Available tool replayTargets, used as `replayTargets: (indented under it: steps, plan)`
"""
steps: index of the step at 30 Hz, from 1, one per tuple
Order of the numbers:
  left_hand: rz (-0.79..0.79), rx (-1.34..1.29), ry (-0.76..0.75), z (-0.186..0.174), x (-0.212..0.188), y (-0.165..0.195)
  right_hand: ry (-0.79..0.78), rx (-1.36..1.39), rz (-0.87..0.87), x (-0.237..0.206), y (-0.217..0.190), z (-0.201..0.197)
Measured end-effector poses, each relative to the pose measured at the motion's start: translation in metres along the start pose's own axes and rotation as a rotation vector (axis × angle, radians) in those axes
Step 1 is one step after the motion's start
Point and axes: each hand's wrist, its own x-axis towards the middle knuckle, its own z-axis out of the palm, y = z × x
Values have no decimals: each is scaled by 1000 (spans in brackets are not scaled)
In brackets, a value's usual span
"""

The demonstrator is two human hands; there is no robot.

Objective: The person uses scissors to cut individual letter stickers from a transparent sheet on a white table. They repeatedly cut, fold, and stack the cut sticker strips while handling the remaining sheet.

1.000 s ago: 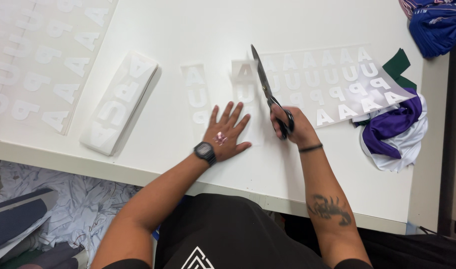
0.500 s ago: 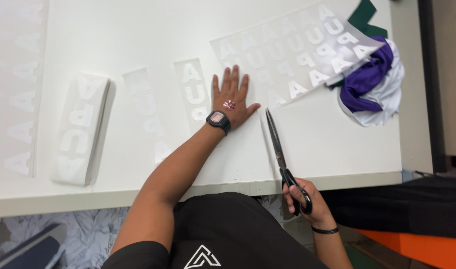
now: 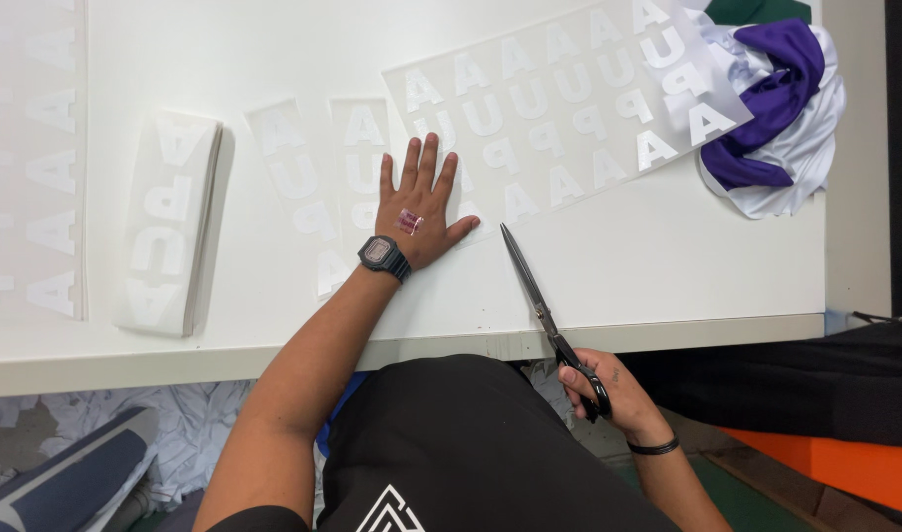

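My left hand (image 3: 418, 210) lies flat with fingers spread on a cut strip of clear film bearing white letters (image 3: 364, 166), its fingertips reaching the near edge of a large sheet of white letters (image 3: 569, 108). A black watch sits on that wrist. My right hand (image 3: 601, 386) is off the table's front edge, gripping the black handles of long scissors (image 3: 538, 296). The blades are closed and point up-left over the white table (image 3: 668, 266), the tip close to my left thumb.
A second letter strip (image 3: 293, 197) lies left of my hand, then a stack of strips (image 3: 167, 222), and another letter sheet (image 3: 28, 167) at far left. Purple, white and green fabric (image 3: 771, 118) is bunched at the table's right end. Crumpled paper (image 3: 190, 438) covers the floor.
The view has shifted so the table sits lower and closer. My right hand drew the scissors back off the sheet to the table's front edge. My left hand stays flat on the strip.
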Motion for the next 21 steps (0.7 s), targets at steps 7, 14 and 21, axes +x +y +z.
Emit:
replayTargets:
  steps: [7, 14, 21]
  plan:
    - [4, 8, -3, -2, -1, -1, 17, -35, 14, -10, -5, 3]
    - [14, 11, 2, 0, -1, -2, 50, -40, 41, -16, -6, 2]
    - [13, -6, 16, -1, -4, -3, -3, 24, 2, -8, -11, 5]
